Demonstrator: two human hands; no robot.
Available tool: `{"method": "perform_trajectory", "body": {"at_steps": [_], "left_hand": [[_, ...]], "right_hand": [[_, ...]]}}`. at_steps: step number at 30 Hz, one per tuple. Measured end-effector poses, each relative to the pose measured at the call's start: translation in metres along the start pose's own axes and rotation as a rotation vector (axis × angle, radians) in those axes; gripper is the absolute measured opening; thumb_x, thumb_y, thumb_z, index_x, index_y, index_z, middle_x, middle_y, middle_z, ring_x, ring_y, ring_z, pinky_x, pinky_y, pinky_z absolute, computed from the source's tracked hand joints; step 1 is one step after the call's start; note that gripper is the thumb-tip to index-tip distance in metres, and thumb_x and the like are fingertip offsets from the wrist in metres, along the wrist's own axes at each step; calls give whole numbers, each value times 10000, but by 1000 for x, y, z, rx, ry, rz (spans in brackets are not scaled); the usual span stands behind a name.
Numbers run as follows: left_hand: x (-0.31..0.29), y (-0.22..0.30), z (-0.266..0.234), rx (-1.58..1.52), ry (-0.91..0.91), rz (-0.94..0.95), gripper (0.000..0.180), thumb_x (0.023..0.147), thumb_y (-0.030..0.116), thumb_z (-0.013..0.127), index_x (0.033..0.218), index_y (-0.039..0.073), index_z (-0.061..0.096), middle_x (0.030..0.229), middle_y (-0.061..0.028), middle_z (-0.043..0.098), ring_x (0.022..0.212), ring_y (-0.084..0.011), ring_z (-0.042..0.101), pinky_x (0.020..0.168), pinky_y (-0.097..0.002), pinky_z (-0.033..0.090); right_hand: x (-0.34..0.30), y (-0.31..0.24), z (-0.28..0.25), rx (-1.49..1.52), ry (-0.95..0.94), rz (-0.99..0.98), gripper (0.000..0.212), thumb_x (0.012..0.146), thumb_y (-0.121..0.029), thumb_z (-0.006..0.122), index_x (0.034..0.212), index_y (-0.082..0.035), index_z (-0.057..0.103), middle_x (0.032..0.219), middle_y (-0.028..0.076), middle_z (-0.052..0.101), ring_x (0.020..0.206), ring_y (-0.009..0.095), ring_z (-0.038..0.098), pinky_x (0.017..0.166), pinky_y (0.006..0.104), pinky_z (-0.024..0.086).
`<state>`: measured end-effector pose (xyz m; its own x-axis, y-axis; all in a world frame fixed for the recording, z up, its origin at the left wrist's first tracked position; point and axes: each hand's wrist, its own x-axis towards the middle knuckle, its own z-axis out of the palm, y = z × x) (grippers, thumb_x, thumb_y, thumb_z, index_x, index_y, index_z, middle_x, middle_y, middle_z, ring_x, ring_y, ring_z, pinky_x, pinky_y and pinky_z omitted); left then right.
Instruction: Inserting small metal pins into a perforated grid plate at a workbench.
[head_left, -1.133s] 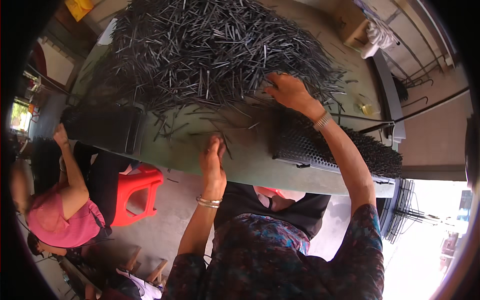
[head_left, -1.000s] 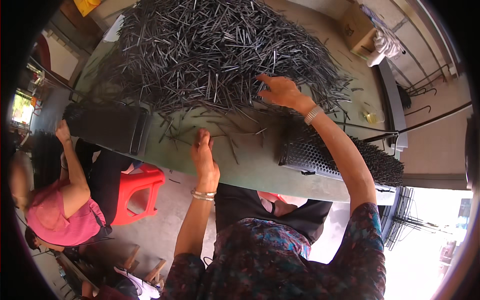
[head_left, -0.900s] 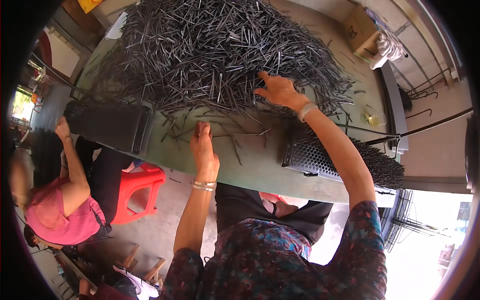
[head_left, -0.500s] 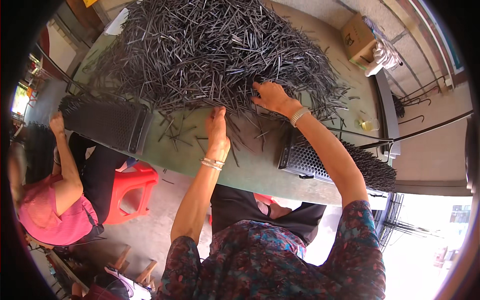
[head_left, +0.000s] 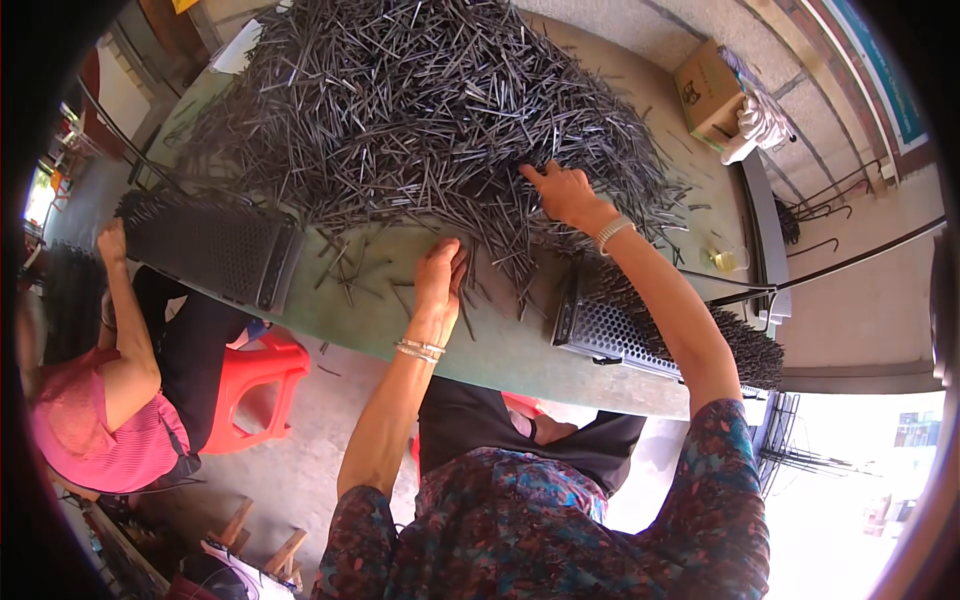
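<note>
A big heap of thin dark metal rods (head_left: 400, 120) covers the far part of a green table (head_left: 500, 350). My left hand (head_left: 440, 275) lies at the heap's near edge, its fingers curled around a few loose rods. My right hand (head_left: 565, 190) rests flat on the right slope of the heap, fingers spread among the rods. Under my right forearm stands a black perforated tray (head_left: 620, 335) bristling with upright rods.
A second perforated tray (head_left: 215, 250) with rods lies at the table's left, where a person in a pink top (head_left: 90, 420) works beside a red plastic stool (head_left: 255, 380). A cardboard box (head_left: 705, 90) with white cloth stands at the far right.
My right hand has moved left and further onto the heap. My left hand has shifted forward from the bare table to the heap's edge and closed on some rods.
</note>
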<state>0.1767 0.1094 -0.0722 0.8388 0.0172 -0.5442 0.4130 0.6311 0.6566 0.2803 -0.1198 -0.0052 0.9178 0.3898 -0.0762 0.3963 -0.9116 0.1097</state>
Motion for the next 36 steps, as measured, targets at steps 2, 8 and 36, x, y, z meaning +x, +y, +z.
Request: {"method": "perform_trajectory", "body": {"at_steps": [2,8,36], "left_hand": [[-2,3,0,9,-7,-4,285,925,177,636,1171,33,619,1186,-103,647,1111,-227,627,917,-344,499],[-12,6,12,28,-73,-65,331,922,188,641,1209,26,608,1216,-126,637,1138,-242,617,951,-359,487],[-37,-11,1,-154,-126,-170,492,936,260,633,1324,-8,488,1351,-138,548,1268,-276,508,1085,-385,392]], "right_hand": [[9,-5,-4,-63,-77,-17,732,783,-77,657,1454,-184,386,1129,213,557,945,384,640,777,453,499],[22,-12,-8,5,-40,-50,591,807,-78,637,1367,-116,450,1083,227,598,913,381,650,778,455,517],[-18,-51,-3,112,-155,-123,357,899,-348,623,868,0,695,874,205,683,870,400,665,729,485,531]]}}
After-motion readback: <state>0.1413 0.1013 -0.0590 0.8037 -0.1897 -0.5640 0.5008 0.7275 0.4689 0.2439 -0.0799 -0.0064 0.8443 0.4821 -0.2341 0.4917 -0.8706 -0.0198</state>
